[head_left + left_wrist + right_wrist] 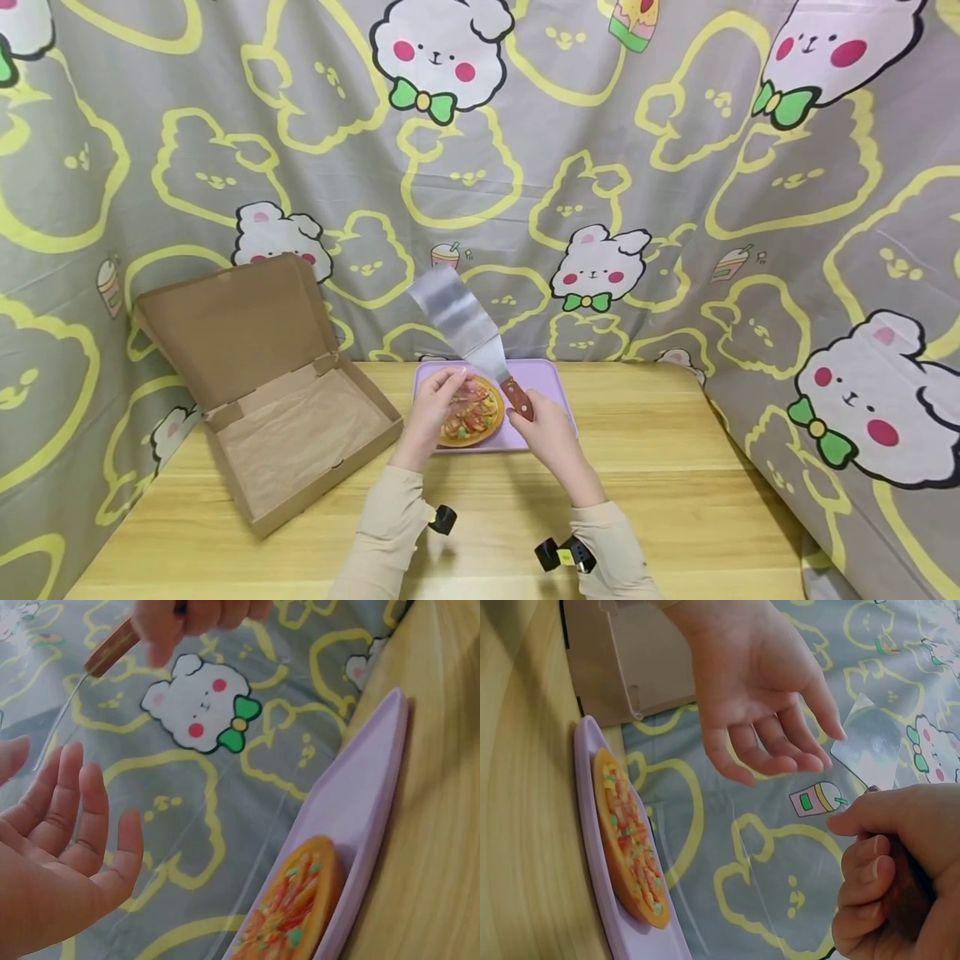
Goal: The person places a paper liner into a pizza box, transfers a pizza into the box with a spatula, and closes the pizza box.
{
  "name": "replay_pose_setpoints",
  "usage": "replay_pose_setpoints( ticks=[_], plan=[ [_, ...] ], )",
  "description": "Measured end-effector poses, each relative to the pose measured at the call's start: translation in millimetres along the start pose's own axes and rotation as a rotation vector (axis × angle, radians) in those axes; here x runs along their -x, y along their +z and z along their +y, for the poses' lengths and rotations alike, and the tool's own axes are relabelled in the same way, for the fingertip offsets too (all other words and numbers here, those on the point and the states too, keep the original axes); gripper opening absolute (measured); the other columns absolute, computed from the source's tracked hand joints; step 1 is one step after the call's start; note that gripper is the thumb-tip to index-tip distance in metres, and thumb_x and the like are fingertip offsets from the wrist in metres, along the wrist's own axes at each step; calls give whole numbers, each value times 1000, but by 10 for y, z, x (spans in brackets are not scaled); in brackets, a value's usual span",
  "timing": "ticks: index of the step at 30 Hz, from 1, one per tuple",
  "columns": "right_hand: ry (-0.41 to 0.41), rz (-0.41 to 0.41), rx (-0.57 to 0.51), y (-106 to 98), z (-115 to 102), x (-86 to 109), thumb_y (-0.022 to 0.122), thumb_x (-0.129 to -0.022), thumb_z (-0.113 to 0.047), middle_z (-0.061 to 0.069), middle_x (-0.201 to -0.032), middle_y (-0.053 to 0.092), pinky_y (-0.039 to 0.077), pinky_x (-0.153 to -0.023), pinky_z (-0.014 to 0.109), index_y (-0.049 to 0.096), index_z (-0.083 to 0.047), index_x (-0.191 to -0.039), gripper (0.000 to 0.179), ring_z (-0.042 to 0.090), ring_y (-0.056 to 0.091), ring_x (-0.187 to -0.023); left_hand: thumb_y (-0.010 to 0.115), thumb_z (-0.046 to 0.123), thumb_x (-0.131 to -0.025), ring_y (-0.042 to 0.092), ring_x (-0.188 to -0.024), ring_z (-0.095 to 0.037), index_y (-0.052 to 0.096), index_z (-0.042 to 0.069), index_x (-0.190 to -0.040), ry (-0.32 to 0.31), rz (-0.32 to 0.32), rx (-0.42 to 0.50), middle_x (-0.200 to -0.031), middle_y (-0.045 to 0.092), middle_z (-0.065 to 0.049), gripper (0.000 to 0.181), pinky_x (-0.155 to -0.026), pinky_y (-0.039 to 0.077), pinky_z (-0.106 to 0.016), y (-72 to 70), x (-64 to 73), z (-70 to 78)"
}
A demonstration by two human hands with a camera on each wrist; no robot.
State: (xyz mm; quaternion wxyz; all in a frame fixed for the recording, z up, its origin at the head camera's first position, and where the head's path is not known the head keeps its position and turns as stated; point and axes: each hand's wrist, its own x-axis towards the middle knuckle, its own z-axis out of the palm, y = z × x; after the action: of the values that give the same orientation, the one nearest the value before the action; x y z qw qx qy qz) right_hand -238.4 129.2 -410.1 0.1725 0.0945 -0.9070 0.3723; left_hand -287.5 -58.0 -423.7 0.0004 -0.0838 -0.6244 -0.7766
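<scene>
My right hand (551, 429) grips the brown wooden handle (517, 398) of a metal spatula (461, 317). Its broad, shiny blade points up and to the left, raised above a lilac tray (551, 387). My left hand (761, 697) holds nothing; its fingers are loosely bent and the palm shows in both wrist views. In the head view it overlaps the left part of a small round pizza (476, 417) with red and green topping. That pizza (634, 844) lies on the tray, below both hands.
To the left, a brown cardboard pizza box (300, 483) stands with its lid (240, 325) raised, lined with brown paper (300, 433). The wooden table (645, 483) meets a patterned grey curtain (495, 200) at the back and sides.
</scene>
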Motion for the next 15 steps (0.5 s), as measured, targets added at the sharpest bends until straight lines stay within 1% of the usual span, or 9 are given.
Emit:
replay_pose_setpoints(
  ticks=[4,6,10,15],
  plan=[
    [19,15,-14,-43,30,-8,68,-85,-13,-4,-58,39,30,-47,23,49,-9,-70,25,11,35,-51,56,25,-99,66,-80,-14,65,-2,-107,9,38,-38,-87,72,-4,29,-84,56,-36,-104,-11,38],
    [42,16,-21,-73,41,-12,68,-86,-14,-4,-58,40,30,-47,24,51,-8,-72,22,11,36,-52,57,26,-99,66,-80,-14,65,-1,-106,21,59,-39,-87,72,-4,28,-83,56,-36,-157,-15,60],
    [77,11,-20,-138,72,-21,68,-86,-15,-3,-59,42,32,-48,25,53,-8,-75,20,13,38,-53,57,23,-99,65,-77,-14,65,1,-103,34,110,-9,-82,70,2,24,-77,56,-32,-250,-28,99],
    [101,14,-24,-226,126,-39,67,-86,-15,-2,-59,43,33,-49,26,53,-7,-75,20,14,39,-54,57,22,-99,63,-75,-14,66,1,-101,44,158,17,-81,70,4,23,-71,56,-27,-336,-44,127]
  ],
)
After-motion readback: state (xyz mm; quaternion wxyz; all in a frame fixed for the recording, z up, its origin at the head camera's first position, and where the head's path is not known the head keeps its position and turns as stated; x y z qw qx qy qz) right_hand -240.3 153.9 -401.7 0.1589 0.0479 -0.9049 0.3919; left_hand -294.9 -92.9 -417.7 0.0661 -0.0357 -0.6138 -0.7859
